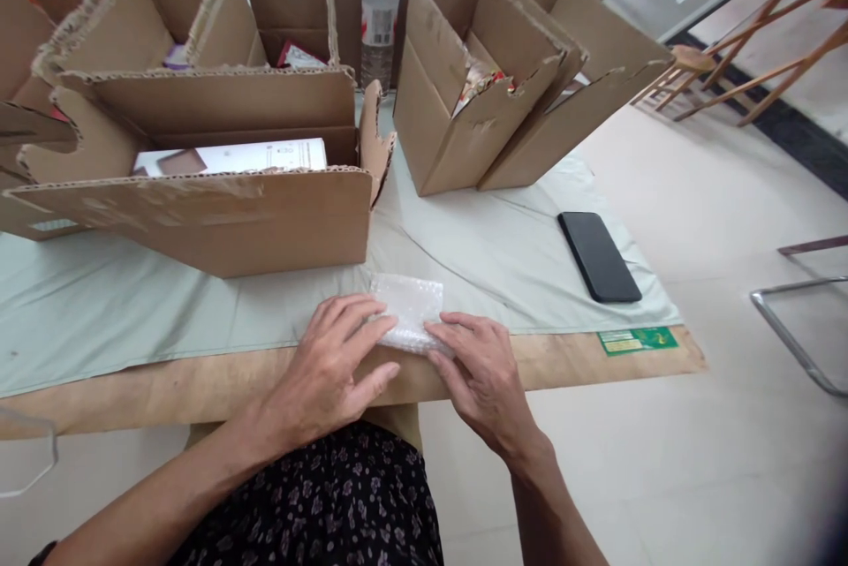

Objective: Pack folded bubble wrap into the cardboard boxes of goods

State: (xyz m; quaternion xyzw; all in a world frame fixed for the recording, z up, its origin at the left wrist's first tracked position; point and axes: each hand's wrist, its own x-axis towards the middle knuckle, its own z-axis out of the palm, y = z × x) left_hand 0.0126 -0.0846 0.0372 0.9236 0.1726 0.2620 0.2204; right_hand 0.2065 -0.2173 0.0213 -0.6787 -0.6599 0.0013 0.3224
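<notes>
A small folded sheet of clear bubble wrap (409, 301) lies near the front edge of the table, between my two hands. My left hand (337, 354) rests on its left side with fingers stretched out over it and the thumb held apart. At the lower right corner, my right hand (478, 363) has its fingers and thumb close together on the wrap. Whether anything is inside the folded wrap I cannot make out.
A long cardboard box (298, 222) with a white package (258, 157) stands behind my left hand. More cardboard boxes (457, 133) and a water bottle (379, 18) stand farther back. A black phone (600, 257) lies right, above a green card (636, 340) at the table edge.
</notes>
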